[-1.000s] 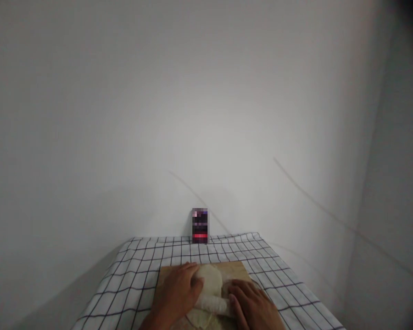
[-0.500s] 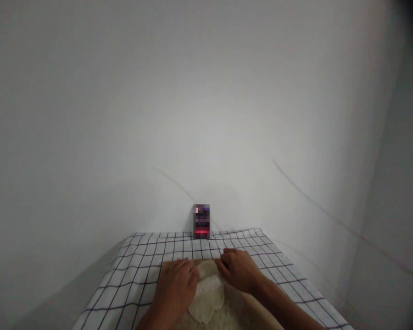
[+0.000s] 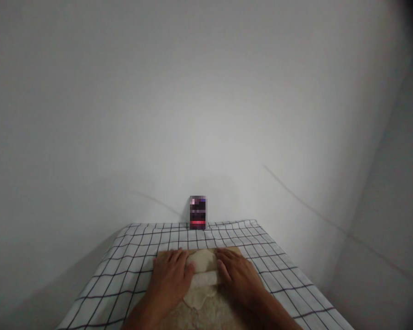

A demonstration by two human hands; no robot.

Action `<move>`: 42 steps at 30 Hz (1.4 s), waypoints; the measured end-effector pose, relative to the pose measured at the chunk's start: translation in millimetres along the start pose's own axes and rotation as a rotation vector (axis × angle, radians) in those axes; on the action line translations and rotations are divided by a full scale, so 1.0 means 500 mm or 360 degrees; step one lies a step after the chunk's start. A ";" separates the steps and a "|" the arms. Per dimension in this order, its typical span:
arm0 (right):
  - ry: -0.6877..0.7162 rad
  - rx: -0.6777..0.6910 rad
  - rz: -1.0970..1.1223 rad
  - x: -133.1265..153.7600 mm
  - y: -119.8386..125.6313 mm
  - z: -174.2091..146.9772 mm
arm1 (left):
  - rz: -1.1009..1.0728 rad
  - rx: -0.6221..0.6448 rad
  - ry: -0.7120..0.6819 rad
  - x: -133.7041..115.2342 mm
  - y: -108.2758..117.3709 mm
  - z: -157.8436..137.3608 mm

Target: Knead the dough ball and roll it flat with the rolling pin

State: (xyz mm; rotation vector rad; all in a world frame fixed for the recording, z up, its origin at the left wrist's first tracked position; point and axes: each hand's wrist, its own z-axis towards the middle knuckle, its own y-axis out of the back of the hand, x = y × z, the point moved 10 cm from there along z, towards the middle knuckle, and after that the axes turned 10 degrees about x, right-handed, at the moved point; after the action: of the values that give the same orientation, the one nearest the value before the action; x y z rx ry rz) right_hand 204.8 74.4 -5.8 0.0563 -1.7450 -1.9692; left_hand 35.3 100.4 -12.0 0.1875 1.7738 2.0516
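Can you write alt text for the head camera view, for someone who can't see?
A person's left hand and right hand rest over the ends of a pale rolling pin lying across flattened dough on a wooden board. The board sits on a white checked cloth; behind, a dark, pixelated object stands by a wall.

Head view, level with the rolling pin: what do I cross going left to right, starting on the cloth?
Cloth → left hand → rolling pin → right hand → cloth again.
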 end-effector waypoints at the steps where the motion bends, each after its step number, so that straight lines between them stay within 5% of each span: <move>1: -0.0024 0.0001 -0.0005 0.000 -0.006 -0.011 | 0.0005 -0.0038 -0.0056 -0.005 -0.001 -0.004; 8: -0.0142 -0.0018 -0.0032 -0.012 -0.024 -0.034 | 0.0045 -0.0033 -0.0207 -0.024 -0.004 -0.005; 19: -0.0070 0.0381 -0.0099 -0.034 -0.010 0.114 | 0.0094 -0.0001 -0.0211 -0.028 0.002 -0.002; 26: -0.0070 0.0091 -0.0064 -0.036 -0.004 0.064 | -0.0063 -0.0092 -0.0061 -0.016 0.013 -0.003; 35: -0.0214 -0.0021 -0.0156 -0.026 -0.032 -0.036 | 0.0053 -0.0331 -0.0187 -0.033 0.000 -0.030; 42: -0.0129 0.0216 -0.0228 -0.019 -0.016 0.054 | -0.0134 -0.0221 -0.0193 -0.028 0.004 -0.023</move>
State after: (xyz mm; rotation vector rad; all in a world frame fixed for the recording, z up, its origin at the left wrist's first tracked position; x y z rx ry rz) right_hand 200.9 103.5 -11.2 0.1538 -1.9748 -1.9742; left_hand 43.3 84.3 -9.5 0.1888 1.5358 2.0486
